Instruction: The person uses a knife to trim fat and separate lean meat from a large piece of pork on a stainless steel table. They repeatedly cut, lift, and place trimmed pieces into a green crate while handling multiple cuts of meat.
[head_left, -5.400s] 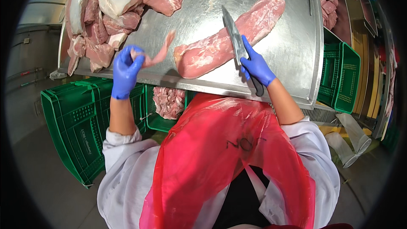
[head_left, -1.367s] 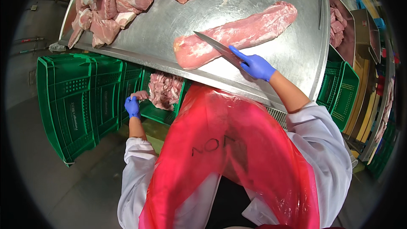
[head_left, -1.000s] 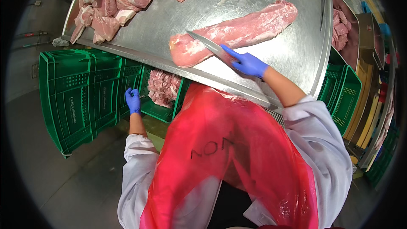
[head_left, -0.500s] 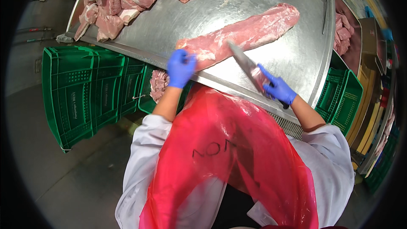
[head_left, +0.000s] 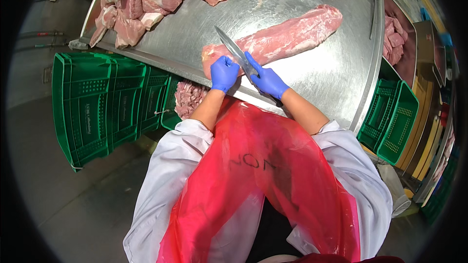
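A long pink piece of meat [head_left: 292, 34] lies slantwise across the metal table, its left end close to the front edge. My left hand [head_left: 224, 73], in a blue glove, is closed on that left end; whether its fingers pinch the surface or a scrap is hidden. In my right hand [head_left: 268, 81], also gloved in blue, is a long-bladed knife [head_left: 234, 51]. Its blade points away and to the left, crossing over the meat just right of my left hand. The handle is mostly covered by my right fingers.
Several meat pieces [head_left: 131, 29] are heaped at the table's far left. Green crates [head_left: 97, 102] stand below at left, and meat trimmings [head_left: 189, 98] fill one by the front edge. Another green crate [head_left: 390, 117] is at right. A thin dark-handled tool [head_left: 374, 9] lies along the right rim.
My right hand has swung the knife left, from the middle of the meat to its left end. My left hand has shifted slightly right and closed on the meat's end.
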Action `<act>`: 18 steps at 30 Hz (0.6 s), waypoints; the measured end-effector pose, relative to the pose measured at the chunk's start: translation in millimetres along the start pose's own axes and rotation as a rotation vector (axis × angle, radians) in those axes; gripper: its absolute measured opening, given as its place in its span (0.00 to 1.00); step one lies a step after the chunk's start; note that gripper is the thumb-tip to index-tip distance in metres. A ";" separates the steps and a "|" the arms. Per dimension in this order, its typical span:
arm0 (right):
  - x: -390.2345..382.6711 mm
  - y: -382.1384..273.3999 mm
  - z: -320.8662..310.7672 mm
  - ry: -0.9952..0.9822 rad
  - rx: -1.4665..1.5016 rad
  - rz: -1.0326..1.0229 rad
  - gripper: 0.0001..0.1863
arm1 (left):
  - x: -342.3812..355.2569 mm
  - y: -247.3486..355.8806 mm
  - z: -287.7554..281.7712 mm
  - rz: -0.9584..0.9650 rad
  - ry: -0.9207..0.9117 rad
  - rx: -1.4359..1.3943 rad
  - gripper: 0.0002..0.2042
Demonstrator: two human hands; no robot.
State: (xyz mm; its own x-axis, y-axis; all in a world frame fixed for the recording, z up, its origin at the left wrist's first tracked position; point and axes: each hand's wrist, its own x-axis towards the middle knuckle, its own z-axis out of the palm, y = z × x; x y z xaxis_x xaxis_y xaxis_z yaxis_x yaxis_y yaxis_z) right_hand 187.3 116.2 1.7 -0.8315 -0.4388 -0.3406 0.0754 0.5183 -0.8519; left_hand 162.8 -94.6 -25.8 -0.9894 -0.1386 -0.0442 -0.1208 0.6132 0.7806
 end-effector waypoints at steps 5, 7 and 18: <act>-76.5 -9.4 -7.2 -0.204 0.086 0.153 0.44 | -2.5 -7.5 3.1 -0.058 0.036 -0.197 0.08; -74.6 -14.5 3.0 -0.202 0.154 0.182 0.45 | 1.7 -7.6 -1.1 -0.057 0.009 -0.226 0.08; -51.0 -64.5 71.7 -0.032 0.453 0.289 0.44 | 47.9 -28.9 -58.6 -0.191 -0.223 -0.640 0.03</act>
State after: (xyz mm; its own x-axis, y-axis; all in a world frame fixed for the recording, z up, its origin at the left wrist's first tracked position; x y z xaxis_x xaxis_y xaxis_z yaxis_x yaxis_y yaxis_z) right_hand 264.3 52.4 45.5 -0.7249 -0.3509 -0.5928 0.5346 0.2561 -0.8054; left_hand 123.7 -164.5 -14.0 -0.9569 0.0067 -0.2903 -0.2902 0.0070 0.9569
